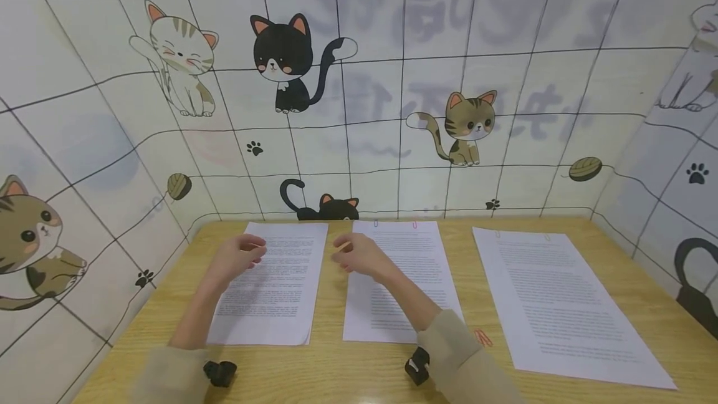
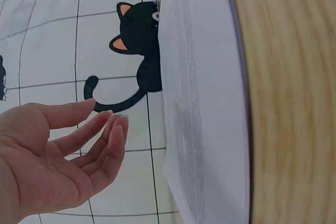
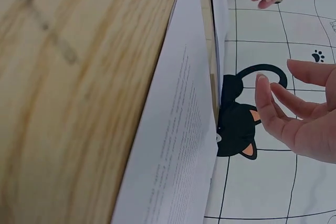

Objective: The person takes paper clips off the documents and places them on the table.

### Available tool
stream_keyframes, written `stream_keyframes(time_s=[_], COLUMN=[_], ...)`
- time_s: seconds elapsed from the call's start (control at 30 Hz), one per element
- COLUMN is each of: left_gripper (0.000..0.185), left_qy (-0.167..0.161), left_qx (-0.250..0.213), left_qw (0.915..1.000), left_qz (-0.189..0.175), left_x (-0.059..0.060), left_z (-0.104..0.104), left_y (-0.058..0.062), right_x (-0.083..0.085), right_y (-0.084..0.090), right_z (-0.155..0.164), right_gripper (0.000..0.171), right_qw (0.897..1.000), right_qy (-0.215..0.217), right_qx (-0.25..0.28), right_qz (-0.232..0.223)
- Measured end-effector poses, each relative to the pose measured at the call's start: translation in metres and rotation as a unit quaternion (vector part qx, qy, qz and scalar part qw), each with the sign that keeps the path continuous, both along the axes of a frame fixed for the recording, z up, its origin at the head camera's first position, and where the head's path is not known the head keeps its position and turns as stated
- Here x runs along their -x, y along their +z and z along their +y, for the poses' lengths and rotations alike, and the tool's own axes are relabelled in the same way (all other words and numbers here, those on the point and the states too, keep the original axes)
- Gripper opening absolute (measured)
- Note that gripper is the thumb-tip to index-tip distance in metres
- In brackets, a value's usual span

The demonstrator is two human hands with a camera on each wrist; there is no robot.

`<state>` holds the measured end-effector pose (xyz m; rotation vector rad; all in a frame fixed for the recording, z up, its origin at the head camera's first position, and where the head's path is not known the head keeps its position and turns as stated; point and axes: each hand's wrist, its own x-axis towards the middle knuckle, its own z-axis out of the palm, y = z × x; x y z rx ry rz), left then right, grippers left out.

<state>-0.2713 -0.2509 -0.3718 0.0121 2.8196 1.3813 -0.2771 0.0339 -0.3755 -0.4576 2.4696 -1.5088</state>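
Two hands raised, empty, over left paper stack, middle stack

Your left hand hovers over the left paper stack; your right hand hovers just right of this stack, fingers relaxed.

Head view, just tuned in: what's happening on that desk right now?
A person holds both hands above a wooden desk with three printed paper stacks. The left hand hovers over the left stack, the right hand over the middle stack; both are loosely open, holding nothing. An orange paper clip lies beside the right sleeve.
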Motion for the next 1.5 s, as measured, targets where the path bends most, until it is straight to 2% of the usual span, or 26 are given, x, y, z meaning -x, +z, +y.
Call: stream_keyframes(time_s=[0.23,0.37,0.5,0.77,0.93,1.13,1.5], left_gripper=[0.030,0.028,0.026,0.023,0.023,0.024,0.027], left_qy=[-0.008,-0.021,-0.036,-0.062,-0.072,-0.080,-0.083], left_qx=[-0.010,-0.019,-0.032,-0.048,-0.059,-0.073,-0.090], left_qw=[0.9998,0.9993,0.9985,0.9965,0.9954,0.9941,0.9924], left_qz=[0.015,0.024,0.027,0.029,0.024,0.009,-0.020], left_x=[-0.004,-0.007,-0.008,-0.009,-0.009,-0.006,0.000], left_z=[0.022,0.036,0.048,0.070,0.085,0.099,0.112], left_y=[0.003,0.004,0.003,0.005,0.003,-0.003,-0.013], right_x=[-0.005,-0.007,-0.009,-0.014,-0.016,-0.013,-0.015], right_y=[0.006,0.008,0.011,0.014,0.016,0.016,0.014], right_z=[0.017,0.027,0.038,0.062,0.076,0.096,0.132], right_gripper=[0.034,0.030,0.028,0.030,0.032,0.034,0.041], right_qw=[0.999,0.998,0.997,0.997,0.997,0.996,0.995], right_qy=[-0.017,-0.042,-0.060,-0.055,-0.052,-0.078,-0.097], right_qx=[0.003,0.014,0.026,0.038,0.036,0.019,-0.028], right_qz=[0.035,0.045,0.043,0.035,0.037,0.030,0.009])
